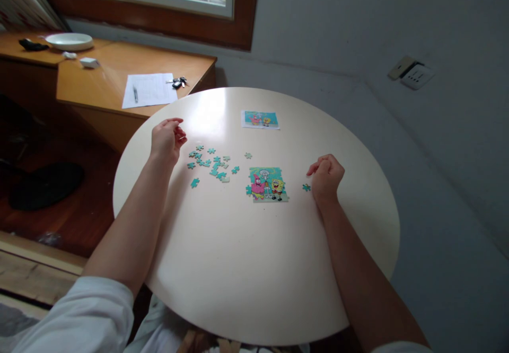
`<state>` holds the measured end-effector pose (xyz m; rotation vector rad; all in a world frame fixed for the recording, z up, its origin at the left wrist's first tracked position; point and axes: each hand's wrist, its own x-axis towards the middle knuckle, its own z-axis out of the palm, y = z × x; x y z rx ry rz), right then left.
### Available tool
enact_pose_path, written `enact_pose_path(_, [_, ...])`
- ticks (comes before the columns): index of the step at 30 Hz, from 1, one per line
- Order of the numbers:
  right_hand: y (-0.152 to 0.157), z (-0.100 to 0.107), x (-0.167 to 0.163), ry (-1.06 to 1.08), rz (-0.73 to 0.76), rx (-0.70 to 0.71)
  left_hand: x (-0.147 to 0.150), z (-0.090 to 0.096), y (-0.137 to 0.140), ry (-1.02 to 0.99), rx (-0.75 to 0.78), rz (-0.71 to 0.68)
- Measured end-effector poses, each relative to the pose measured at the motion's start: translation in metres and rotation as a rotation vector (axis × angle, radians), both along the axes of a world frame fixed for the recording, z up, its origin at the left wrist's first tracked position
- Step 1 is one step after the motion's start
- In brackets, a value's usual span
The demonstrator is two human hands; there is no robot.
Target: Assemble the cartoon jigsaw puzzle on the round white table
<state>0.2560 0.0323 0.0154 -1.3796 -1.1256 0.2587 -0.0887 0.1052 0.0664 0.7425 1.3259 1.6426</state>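
My left hand [168, 139] hovers over the left part of the round table, just left of a scattered group of loose jigsaw pieces [214, 171]. Its fingers are half curled and apart, with nothing visible in them. On the right, my right hand [326, 177] is closed in a loose fist at the tabletop; nothing shows in it. Beside that fist lies a single loose jigsaw piece [306, 187]. Between both hands sits a partly joined jigsaw puzzle [268, 184] with pink, grey-green and yellow cartoon figures. Another single pale piece [248, 155] lies above its left corner.
A small reference picture [260, 120] lies toward the far side of the round white table [254, 268]. Behind it, a wooden desk [115, 61] holds a paper sheet [147, 89] with a pen, keys [178, 83], a small white box [89, 63] and a white dish [70, 41].
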Motion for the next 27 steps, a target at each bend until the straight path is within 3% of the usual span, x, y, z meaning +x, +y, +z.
enact_pose_path(27, [-0.0005, 0.0019, -0.0017, 0.004, -0.002, -0.005, 0.0003, -0.0002, -0.0004, 0.001, -0.008, 0.002])
